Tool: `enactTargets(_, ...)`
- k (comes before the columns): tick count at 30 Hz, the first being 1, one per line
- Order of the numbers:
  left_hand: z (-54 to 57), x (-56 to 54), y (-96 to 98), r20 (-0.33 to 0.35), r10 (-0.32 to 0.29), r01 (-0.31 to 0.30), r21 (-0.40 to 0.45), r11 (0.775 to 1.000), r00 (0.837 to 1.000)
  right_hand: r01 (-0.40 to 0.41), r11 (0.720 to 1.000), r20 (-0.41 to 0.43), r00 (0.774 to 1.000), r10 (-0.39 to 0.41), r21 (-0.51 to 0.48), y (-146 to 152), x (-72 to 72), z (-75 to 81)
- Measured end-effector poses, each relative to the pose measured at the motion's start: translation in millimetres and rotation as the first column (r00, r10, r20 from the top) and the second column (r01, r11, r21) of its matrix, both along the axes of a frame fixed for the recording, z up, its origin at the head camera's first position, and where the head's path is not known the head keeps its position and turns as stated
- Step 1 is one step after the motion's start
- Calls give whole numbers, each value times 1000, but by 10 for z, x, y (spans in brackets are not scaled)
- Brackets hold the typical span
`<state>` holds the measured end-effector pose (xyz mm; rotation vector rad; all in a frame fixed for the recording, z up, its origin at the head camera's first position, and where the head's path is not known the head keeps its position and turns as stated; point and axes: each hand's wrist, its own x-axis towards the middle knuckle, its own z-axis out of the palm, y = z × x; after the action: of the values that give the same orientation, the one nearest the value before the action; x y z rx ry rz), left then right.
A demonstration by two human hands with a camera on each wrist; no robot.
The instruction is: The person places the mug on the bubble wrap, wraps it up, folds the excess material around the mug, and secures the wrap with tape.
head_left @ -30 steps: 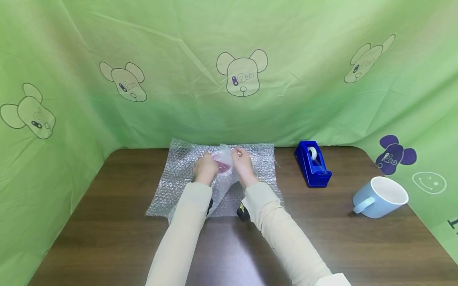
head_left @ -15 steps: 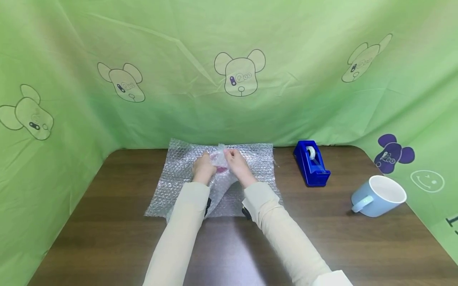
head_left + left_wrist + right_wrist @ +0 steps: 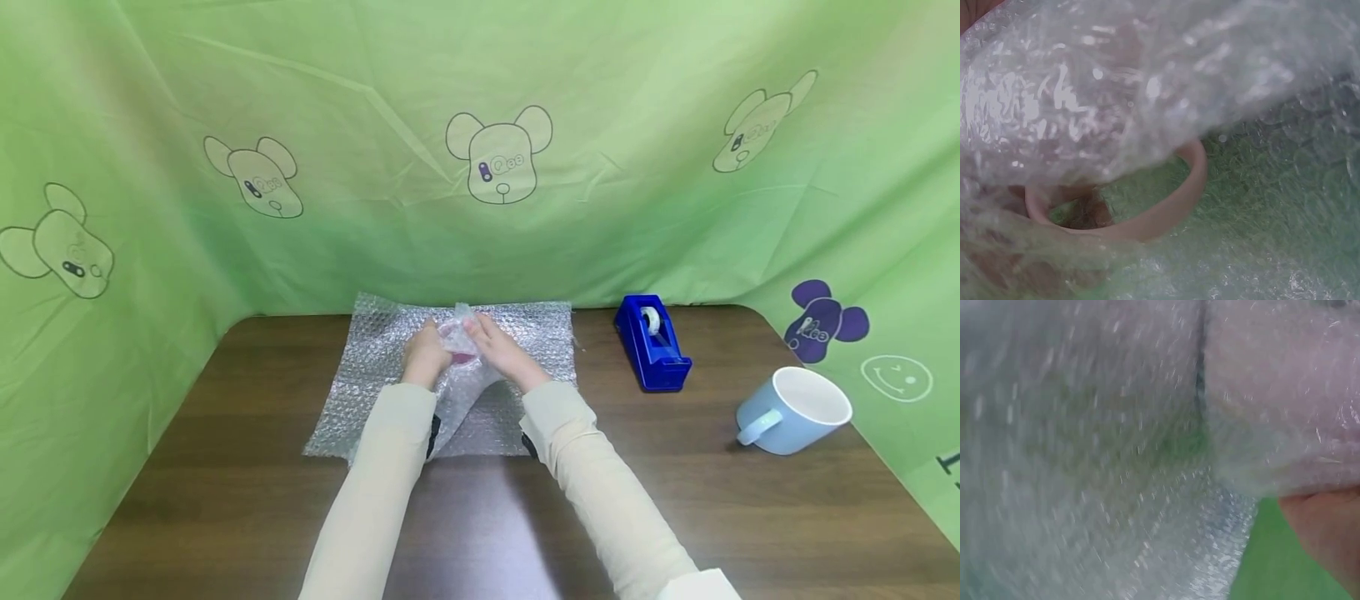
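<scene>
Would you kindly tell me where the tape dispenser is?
In the head view, the tape dispenser stands right of the bubble wrap, behind and left of the blue mug.

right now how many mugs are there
2: a blue mug on the table, at right, and apparently a pink mug, partly hidden by bubble wrap, at the far centre.

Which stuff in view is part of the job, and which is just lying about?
Part of the job:
bubble wrap, with both the left hand and right hand on it
pink item with a loop handle, partly covered by the wrap

Lying about, as far as I can judge:
light blue mug, untouched
blue tape dispenser, untouched, though possibly meant for sealing
</scene>
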<state>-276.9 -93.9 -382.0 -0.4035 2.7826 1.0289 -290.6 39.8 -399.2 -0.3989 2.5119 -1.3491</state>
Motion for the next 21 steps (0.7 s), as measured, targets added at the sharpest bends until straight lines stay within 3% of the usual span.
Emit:
enactTargets(6, -2, 2, -7, -1, -5, 5, 28, 1000, 1000, 18, 994, -63, 998, -12, 106, -61, -19, 53)
enactTargets(14, -6, 26, 12, 13, 3, -4, 68, 998, 1000, 90, 996, 43, 995, -91, 23, -120, 13, 73)
enactTargets(21, 8, 8, -39, 48, -24, 21, 78, 997, 999, 98, 994, -22, 995, -97, 54, -147, 1, 44)
